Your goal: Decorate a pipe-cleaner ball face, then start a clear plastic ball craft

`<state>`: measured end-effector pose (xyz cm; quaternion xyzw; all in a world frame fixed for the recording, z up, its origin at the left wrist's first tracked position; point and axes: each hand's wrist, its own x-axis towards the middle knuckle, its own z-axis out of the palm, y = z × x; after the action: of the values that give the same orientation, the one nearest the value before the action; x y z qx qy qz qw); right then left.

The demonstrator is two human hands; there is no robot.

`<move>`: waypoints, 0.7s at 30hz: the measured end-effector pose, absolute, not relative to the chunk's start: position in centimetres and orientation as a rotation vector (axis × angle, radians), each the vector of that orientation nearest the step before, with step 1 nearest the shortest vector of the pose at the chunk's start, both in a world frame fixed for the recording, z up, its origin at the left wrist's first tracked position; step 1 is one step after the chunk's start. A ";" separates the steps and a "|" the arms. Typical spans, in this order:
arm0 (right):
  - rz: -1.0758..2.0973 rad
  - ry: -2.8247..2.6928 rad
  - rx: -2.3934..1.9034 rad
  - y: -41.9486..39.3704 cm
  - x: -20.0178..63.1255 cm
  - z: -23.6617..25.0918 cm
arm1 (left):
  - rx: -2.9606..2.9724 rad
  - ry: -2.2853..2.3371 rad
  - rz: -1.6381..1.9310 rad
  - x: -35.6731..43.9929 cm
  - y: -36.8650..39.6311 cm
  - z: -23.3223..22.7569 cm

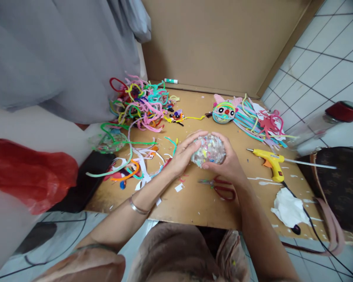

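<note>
Both of my hands cup a round ball [208, 150] covered in pale, multicoloured scraps, held just above the brown board [194, 203]. My left hand [184, 152] wraps its left side, fingers over the top. My right hand [228, 160] grips the right side and underneath. Red-handled scissors [222, 188] lie on the board right below my right wrist. A yellow glue gun [270, 160] lies to the right of my hands. A finished ball with eyes and pipe-cleaner strands [224, 112] sits further back.
A heap of coloured pipe cleaners [141, 103] fills the back left. Loose strands and paper offcuts [135, 164] lie left of my hands. A crumpled white tissue [288, 211], a brown bag [341, 188], a red plastic bag [29, 172] and a marker [171, 81] surround the board.
</note>
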<state>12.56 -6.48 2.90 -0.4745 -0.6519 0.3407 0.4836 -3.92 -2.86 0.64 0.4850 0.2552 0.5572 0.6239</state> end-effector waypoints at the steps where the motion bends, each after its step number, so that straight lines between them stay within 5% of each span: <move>1: 0.810 -1.591 -1.156 -6.5 12.5 2.9 | 1.135 0.587 1.308 -4.0 -2.8 0.6; 21: 0.853 -1.657 -1.137 -6.4 12.9 3.0 | 0.945 0.515 1.335 -4.2 -3.1 2.0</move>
<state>12.94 -6.44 3.03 -0.4621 -0.6734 0.3467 0.4613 -4.25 -3.09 2.01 0.4166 0.2269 0.5887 0.6545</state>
